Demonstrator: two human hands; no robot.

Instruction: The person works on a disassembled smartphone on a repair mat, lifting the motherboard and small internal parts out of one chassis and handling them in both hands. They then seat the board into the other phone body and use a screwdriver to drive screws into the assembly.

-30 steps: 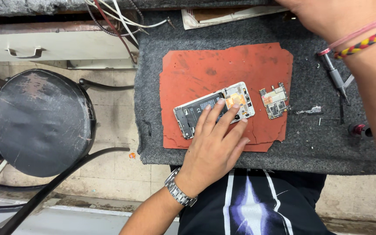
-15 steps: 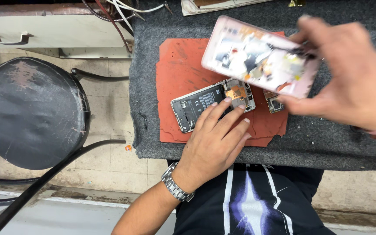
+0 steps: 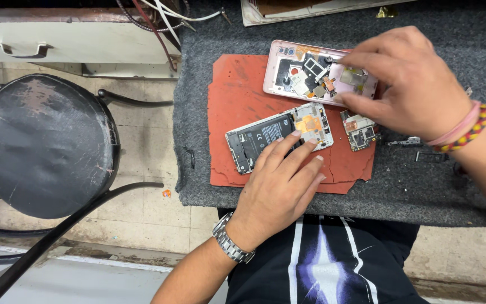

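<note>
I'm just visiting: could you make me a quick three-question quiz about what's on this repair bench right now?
1. True or false: the left hand rests its fingers on the opened phone.
2. What does the right hand touch? A) the pink phone shell B) the black stool C) the loose circuit board
3. What colour is the mat under both phones?

Key: 1 true. 2 A. 3 orange-red.

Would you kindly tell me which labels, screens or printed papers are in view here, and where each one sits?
Battery label: dark rectangle inside the opened white phone on the red mat, beside the left hand.
Printed papers: pale stack, upper edge of the grey bench.
No lit screen shows; the pink phone shell under the right hand lies open.
</note>
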